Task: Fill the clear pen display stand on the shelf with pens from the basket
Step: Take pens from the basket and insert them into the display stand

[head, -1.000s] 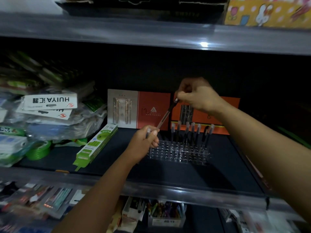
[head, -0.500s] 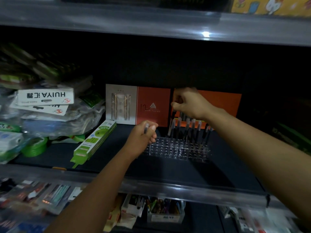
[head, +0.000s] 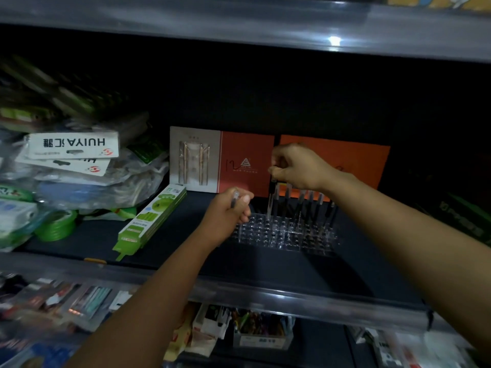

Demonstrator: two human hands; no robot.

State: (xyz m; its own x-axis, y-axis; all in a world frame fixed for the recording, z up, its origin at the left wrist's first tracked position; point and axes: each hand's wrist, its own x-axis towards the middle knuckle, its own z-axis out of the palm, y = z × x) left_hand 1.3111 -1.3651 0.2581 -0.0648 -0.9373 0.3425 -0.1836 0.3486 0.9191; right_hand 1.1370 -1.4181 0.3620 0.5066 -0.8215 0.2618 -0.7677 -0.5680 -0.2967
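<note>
A clear pen display stand (head: 284, 233) sits on the dark shelf, with several pens (head: 309, 201) upright along its back row. My right hand (head: 297, 166) pinches the top of one clear pen (head: 271, 201) that stands nearly upright, its tip down in the stand's back left corner. My left hand (head: 231, 208) hovers at the stand's left front edge, gripping pens (head: 235, 197) in its fist; only their tops show. The basket is out of view.
Orange and white pen boxes (head: 239, 160) lean against the shelf's back wall. A green flat pack (head: 151, 219), green tape rolls (head: 57, 227) and stacked plastic bags (head: 79, 166) crowd the left. A grey shelf rail (head: 265, 290) runs in front; more stationery lies below.
My right hand carried the pen from a slant above the stand down and left, turning it upright into the back left corner. My left hand stayed by the stand.
</note>
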